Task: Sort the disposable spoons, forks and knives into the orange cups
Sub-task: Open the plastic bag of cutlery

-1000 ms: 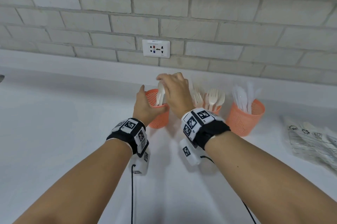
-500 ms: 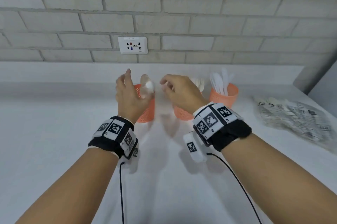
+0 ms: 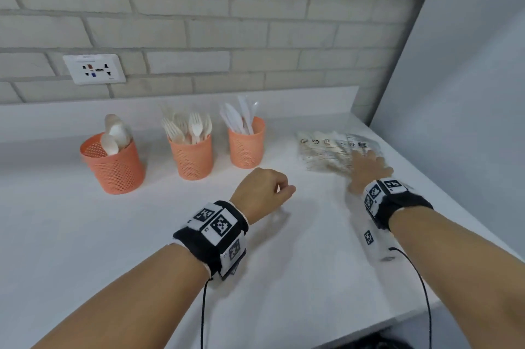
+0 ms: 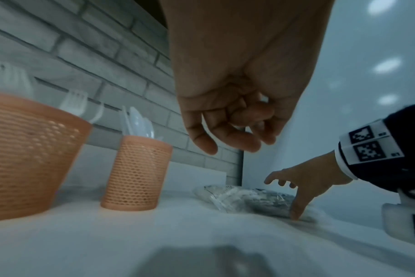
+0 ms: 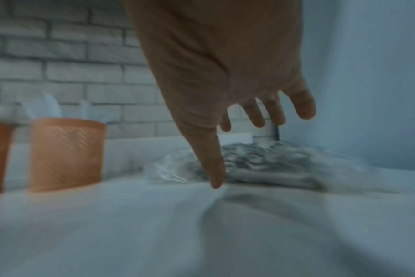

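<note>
Three orange mesh cups stand in a row by the wall: the left cup (image 3: 113, 169) holds spoons (image 3: 115, 135), the middle cup (image 3: 193, 159) forks (image 3: 187, 128), the right cup (image 3: 246, 145) knives (image 3: 238, 118). A pile of clear wrapped cutlery packets (image 3: 326, 150) lies at the right. My right hand (image 3: 369, 168) hovers over the pile's near edge with fingers spread, and its thumb (image 5: 216, 168) points down at the packets (image 5: 272, 165). My left hand (image 3: 265, 192) hangs over the counter in front of the knife cup, fingers (image 4: 230, 131) loosely curled and empty.
The white counter (image 3: 85, 235) ends at a grey side wall (image 3: 468, 93) just right of the packets, and its front edge runs down at lower right. A wall socket (image 3: 93, 69) sits in the brick wall above the cups. Cables hang from both wristbands.
Both hands have left the spoon cup, where a spoon now stands. My right hand has swung right to the packet pile, my left has drifted right and lower, and the view has turned right.
</note>
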